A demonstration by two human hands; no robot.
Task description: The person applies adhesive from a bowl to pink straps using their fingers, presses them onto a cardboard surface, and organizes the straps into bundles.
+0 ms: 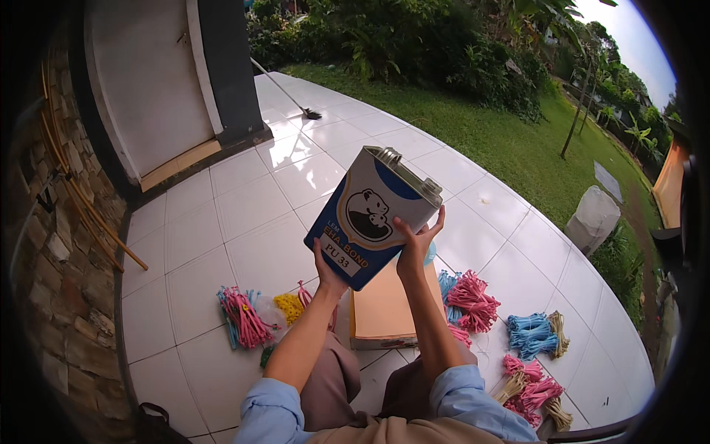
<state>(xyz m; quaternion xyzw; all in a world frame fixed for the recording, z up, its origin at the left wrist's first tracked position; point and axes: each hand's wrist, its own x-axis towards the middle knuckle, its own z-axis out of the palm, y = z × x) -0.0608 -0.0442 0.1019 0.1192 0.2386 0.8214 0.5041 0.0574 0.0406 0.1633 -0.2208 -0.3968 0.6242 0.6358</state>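
A rectangular metal can [347, 244], blue and white with a picture of an animal on its front, is held up tilted before me, its top leaning to the upper right. My left hand [330, 275] grips its lower left corner. My right hand [418, 243] closes on its right side, the thumb across the front. Under the can, between my knees, lies a box with a peach-coloured top [388, 311], partly hidden by the can and my right forearm. A cap and a handle show on the can's upper end.
Bundles of pink cords [473, 302] and light blue cords [531, 337] lie on the white tiles to the right, several with beige ones; more pink cords [244, 318] and a yellow bundle [288, 306] lie left. A broom [310, 114], door [148, 74], stone wall [66, 274] and white sack [594, 218] stand around.
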